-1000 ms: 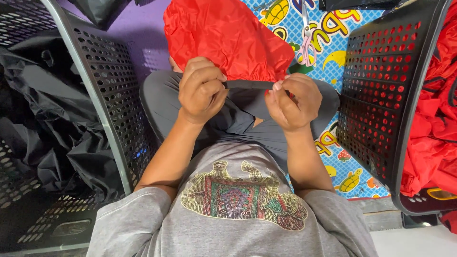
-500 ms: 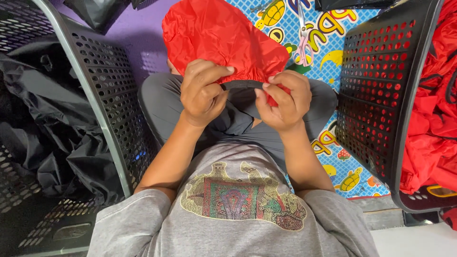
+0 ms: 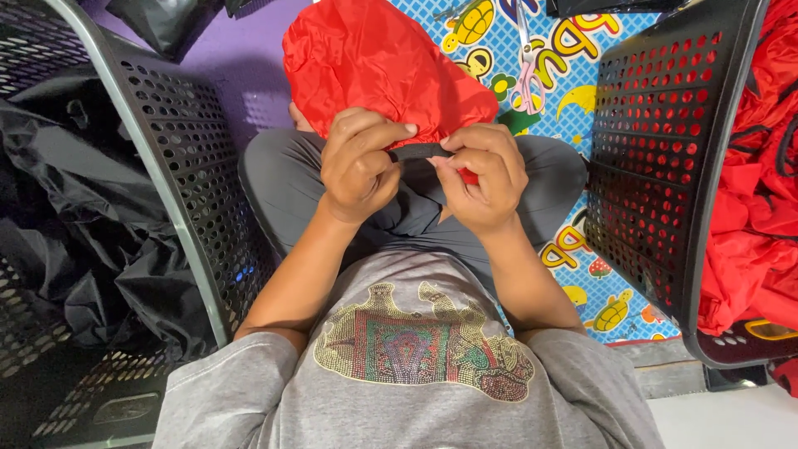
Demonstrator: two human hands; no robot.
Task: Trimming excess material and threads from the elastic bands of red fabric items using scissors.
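Observation:
A crumpled red fabric piece [image 3: 374, 66] rests over my lap, above my crossed legs in grey trousers. Its near edge has a black band [image 3: 420, 151] stretched between my hands. My left hand [image 3: 359, 163] pinches the band's left end with thumb and fingers. The band's right end and a bit of red fabric are pinched in my right hand [image 3: 482, 176]. Both hands sit close together, almost touching.
A black perforated crate [image 3: 158, 191] on my left holds black fabric [image 3: 58, 216]. On my right, a second black crate [image 3: 665, 166] holds red fabric [image 3: 756, 183]. Pink-handled scissors [image 3: 528, 62] lie on the patterned blue mat [image 3: 582, 249] beyond the red piece.
My hands have drawn closer together along the black band, and the red fabric has bunched up a little higher.

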